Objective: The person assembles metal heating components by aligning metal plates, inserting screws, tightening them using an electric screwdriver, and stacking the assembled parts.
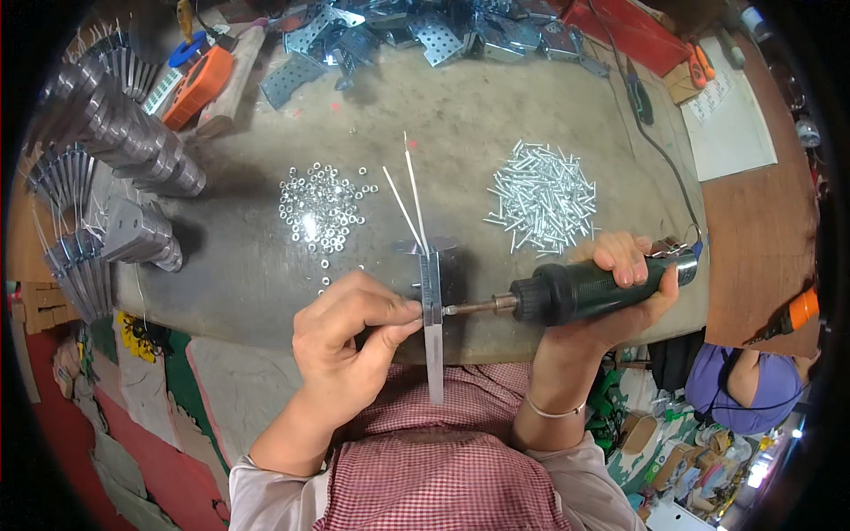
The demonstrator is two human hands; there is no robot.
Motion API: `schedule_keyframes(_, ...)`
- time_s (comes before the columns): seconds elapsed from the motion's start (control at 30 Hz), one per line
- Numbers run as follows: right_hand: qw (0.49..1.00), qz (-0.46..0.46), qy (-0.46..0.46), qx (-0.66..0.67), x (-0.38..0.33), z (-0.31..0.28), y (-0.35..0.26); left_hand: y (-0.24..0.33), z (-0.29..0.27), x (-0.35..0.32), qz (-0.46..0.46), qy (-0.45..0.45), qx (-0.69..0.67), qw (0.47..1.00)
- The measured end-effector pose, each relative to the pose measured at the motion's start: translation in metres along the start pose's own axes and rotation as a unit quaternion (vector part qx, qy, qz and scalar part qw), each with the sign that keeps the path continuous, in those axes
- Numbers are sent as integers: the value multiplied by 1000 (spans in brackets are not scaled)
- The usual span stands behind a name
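Note:
In front of me a narrow metal bracket assembly (431, 288) stands edge-on, with a flat strip (434, 363) pointing toward me and two white wires (414, 199) pointing away. Thumb and forefinger of my left hand (350, 332) pinch at its left side; whether a nut sits between the fingertips is hidden. From the right, the bit of a dark green power screwdriver (575, 294) meets a small screw end at the bracket's other side. My right hand (633, 279) wraps around the tool's body, palm beneath it.
Loose nuts (323, 208) lie left, a pile of screws (544, 199) right. Perforated metal brackets (443, 44) heap at the back beside a red tray (633, 35). Stacked metal parts (133, 142) stand far left. The tool's cord (668, 155) runs along the right. A person in purple (744, 389) sits beyond.

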State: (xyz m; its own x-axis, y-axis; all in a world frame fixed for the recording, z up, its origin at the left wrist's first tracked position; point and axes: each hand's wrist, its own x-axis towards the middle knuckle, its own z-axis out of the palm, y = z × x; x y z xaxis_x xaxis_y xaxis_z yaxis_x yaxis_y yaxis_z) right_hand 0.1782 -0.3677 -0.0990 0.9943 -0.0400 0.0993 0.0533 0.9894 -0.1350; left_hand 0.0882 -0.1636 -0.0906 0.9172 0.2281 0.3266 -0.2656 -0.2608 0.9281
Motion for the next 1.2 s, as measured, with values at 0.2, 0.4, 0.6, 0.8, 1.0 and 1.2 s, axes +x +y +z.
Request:
schedule_keyframes(0.2, 1000, 4, 7, 17, -2, 3, 2, -2, -3, -5, 4, -2, 4, 1000)
schedule_keyframes(0.4, 995, -35, 67, -64, -5, 17, 4, 6, 2, -13, -158, -21, -45, 986)
schedule_keyframes(0.6, 940, -118, 195, -255, 0, 17, 6, -1, -7, -15, -239, -46, -93, 965)
schedule_keyframes(0.8, 939, -105, 201, -258, -1, 17, 14, 4, -8, -11, -267, -54, -120, 955)
schedule_keyframes(1.0, 942, -98, 210, -241, 0, 19, 15, 8, -5, -12, -258, -56, -112, 958)
schedule_keyframes(1.2, 967, -79, 170, -174, 2, 27, -2, 23, -25, -7, 206, -142, 157, 955)
